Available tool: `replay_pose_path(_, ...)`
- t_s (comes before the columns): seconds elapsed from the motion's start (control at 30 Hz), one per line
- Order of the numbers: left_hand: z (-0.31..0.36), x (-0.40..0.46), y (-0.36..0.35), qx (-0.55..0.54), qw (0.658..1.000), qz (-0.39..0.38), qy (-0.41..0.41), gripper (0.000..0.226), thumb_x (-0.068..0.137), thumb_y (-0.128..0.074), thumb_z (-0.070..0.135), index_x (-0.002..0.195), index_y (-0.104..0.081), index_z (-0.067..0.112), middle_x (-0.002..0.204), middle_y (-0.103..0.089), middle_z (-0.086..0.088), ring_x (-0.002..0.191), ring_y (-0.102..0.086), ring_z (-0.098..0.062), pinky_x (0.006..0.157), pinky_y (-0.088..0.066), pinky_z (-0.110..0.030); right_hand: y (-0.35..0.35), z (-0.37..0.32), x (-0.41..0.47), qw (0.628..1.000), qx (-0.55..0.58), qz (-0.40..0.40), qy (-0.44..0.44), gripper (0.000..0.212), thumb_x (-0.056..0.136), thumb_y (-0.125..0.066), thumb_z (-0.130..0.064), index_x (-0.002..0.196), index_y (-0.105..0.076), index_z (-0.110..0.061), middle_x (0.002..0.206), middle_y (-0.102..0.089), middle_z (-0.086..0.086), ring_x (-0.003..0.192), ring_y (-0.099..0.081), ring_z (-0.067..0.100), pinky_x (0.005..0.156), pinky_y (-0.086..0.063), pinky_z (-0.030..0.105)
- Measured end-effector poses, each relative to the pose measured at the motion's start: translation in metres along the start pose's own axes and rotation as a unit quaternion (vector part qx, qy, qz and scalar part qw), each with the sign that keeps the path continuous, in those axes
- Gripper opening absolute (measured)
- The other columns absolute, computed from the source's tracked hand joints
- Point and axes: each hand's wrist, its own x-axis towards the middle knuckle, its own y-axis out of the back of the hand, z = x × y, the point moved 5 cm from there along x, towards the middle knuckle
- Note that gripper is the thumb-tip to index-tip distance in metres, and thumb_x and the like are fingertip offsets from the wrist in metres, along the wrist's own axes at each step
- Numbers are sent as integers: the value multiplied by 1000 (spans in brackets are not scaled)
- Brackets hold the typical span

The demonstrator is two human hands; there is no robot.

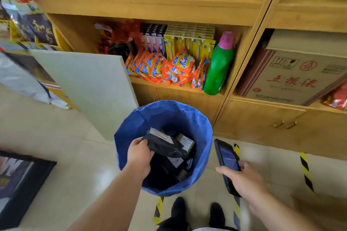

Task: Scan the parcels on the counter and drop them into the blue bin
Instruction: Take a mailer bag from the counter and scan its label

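The blue bin (129, 124) stands on the floor in front of me, with several parcels (176, 163) lying inside, dark bags and small boxes with white labels. My left hand (139, 153) reaches over the bin's left rim and grips a black plastic parcel (163, 145) with a white label, held above the ones inside. To the right of the bin, my right hand (244, 178) holds a dark phone (227, 157), its screen facing up.
Wooden shelves (169, 5) with snack packets, an orange pile of sachets and a green bottle (218, 65) stand behind the bin. A white board (84, 80) leans at the left. A cardboard box (293, 73) sits on the right shelf. Yellow-black tape marks the floor. My shoes show below.
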Motion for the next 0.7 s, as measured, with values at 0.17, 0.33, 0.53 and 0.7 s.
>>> replay_pose_path(0.17, 11, 12, -3, 20, 998, -51, 32, 30, 112, -33, 6, 126, -59, 16, 108, -62, 1, 112, -61, -24, 112, -45, -35, -19, -4, -6, 999, 9, 30, 7, 39, 76, -90, -40, 90, -56, -25, 91, -66, -2, 79, -61, 15, 64, -44, 33)
replay_pose_path(0.33, 15, 14, -1, 38, 996, -79, 26, 35, 110, -45, 10, 145, -52, 10, 143, -58, -6, 134, -56, -30, 113, -47, -47, -31, -1, -13, 998, 12, 57, 0, 44, 71, -93, -41, 98, -63, -22, 91, -72, 2, 82, -68, 22, 66, -50, 34)
replay_pose_path(0.53, 14, 7, -13, 98, 988, -120, 11, 15, 109, -51, 16, 120, -60, 20, 117, -67, 2, 105, -66, -13, 90, -56, -37, -29, 10, -25, 996, 46, 78, -4, 36, 73, -94, -29, 96, -67, -21, 86, -74, 5, 78, -71, 23, 64, -52, 32)
replay_pose_path(0.7, -1, -10, -43, 163, 974, -160, 1, 14, 107, -53, 19, 114, -65, 22, 123, -68, -2, 113, -67, -18, 97, -58, -42, -13, 36, -31, 991, 80, 108, -29, 47, 69, -93, -37, 104, -67, -20, 88, -75, 6, 78, -72, 24, 62, -53, 33)
